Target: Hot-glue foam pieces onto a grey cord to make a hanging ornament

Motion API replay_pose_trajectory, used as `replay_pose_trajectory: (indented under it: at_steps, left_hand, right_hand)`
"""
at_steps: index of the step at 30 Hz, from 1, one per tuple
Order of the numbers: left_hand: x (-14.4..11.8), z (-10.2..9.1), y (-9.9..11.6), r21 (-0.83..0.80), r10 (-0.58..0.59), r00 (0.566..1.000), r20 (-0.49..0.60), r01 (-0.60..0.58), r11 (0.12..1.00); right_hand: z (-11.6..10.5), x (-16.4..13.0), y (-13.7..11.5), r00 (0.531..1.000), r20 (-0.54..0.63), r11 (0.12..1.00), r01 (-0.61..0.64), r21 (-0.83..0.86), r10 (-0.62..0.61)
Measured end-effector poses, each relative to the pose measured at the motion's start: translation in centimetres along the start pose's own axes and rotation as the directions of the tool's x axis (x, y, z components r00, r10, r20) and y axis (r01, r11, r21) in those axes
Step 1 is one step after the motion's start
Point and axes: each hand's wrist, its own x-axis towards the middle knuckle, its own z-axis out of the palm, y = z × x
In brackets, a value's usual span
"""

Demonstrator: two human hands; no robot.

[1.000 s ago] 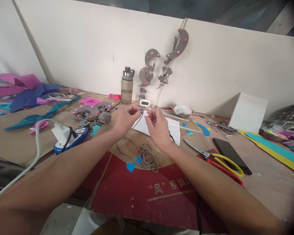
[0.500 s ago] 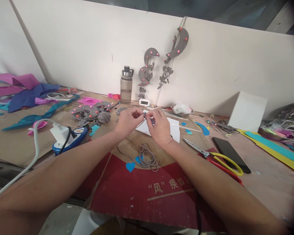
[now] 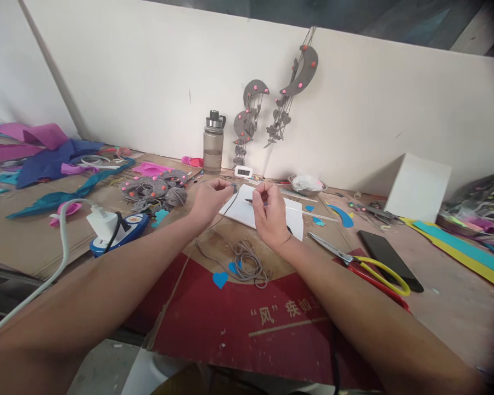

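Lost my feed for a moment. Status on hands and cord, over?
Left hand pinching the grey cord. Right hand pinching a small dark piece, hands apart. Slack coiled on the cardboard below. Scissors off to the right, not in the way.

Small item pinched in right hand (image 3: 271, 215), too tiny to identify

We held our left hand (image 3: 209, 198) and right hand (image 3: 269, 215) close together above the white paper sheet (image 3: 258, 214). The left fingers pinched the end of a grey cord (image 3: 226, 207), which ran down to a loose coil (image 3: 247, 263) on the cardboard. The right fingers pinched a small dark piece (image 3: 250, 201). Yellow-handled scissors (image 3: 364, 267) lay to the right, beside a black phone (image 3: 389, 261).
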Motion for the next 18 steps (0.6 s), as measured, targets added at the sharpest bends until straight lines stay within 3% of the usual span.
replay_pose_trajectory:
  at_steps: [4, 7, 9, 11, 13, 15, 18]
  left_hand:
    - [0.3, -0.1, -0.1, -0.118, -0.07, 0.998, 0.008, 0.07, 0.99]
    - [0.4, -0.2, 0.1, -0.195, -0.107, 0.994, 0.036, 0.112, 0.974]
    - [0.3, -0.1, 0.1, -0.212, -0.089, 0.994, 0.057, 0.099, 0.972]
    - [0.3, -0.1, 0.0, -0.213, -0.04, 0.996, 0.076, 0.056, 0.976]
    - [0.2, 0.0, 0.0, -0.191, 0.014, 0.997, 0.08, 0.001, 0.982]
    - [0.1, 0.0, 0.0, -0.113, 0.071, 0.996, 0.057, -0.064, 0.992]
    - [-0.3, 0.1, 0.3, 0.066, 0.212, 0.977, 0.014, -0.212, 0.975]
  right_hand:
    - [-0.1, -0.4, -1.4, 0.988, 0.065, 0.982, 0.133, 0.133, -0.143]
    - [-0.3, -0.6, -2.5, 0.935, 0.19, 0.94, 0.254, 0.227, -0.299]
    - [-0.2, -0.5, -2.7, 0.924, 0.228, 0.94, 0.257, 0.226, -0.308]
    - [0.0, -0.4, -2.5, 0.96, 0.207, 0.975, 0.154, 0.162, -0.186]
    - [0.4, -0.4, -2.0, 0.987, 0.162, 0.992, -0.024, 0.127, 0.004]
    - [0.9, -0.5, -1.5, 0.973, 0.152, 0.965, -0.198, 0.17, 0.173]
    - [1.4, -0.7, -1.1, 0.923, 0.191, 0.882, -0.376, 0.284, 0.333]
